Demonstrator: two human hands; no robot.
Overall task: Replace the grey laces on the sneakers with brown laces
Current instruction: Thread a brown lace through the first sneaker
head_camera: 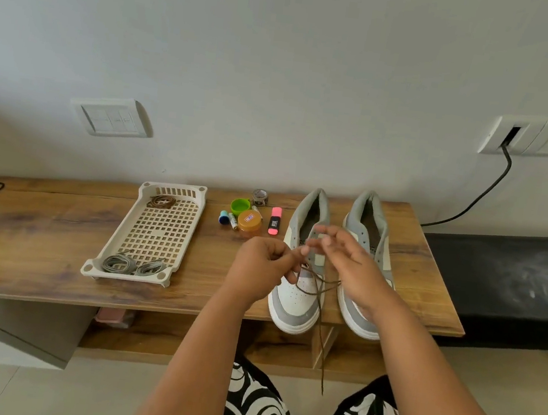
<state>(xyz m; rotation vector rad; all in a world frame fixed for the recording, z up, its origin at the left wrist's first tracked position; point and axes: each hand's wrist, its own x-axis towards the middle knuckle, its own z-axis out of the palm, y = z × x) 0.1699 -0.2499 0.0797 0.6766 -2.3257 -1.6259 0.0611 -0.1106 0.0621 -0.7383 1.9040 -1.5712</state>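
Pinching the brown lace [319,290] in my left hand [260,267], I hold it over the toe of the left sneaker [295,299], which I take as the landmark. My right hand [350,265] hovers just right of that shoe's eyelets with fingers loosely spread; I cannot tell whether it grips the lace. One lace end hangs down past the surface [36,247] edge in front of the shoe. Just right of it stands the right sneaker [368,239]. Well left of it sits a slotted tray [159,231] holding coiled grey laces [120,263] at its near end and a brown lace bundle [162,201] at its far end.
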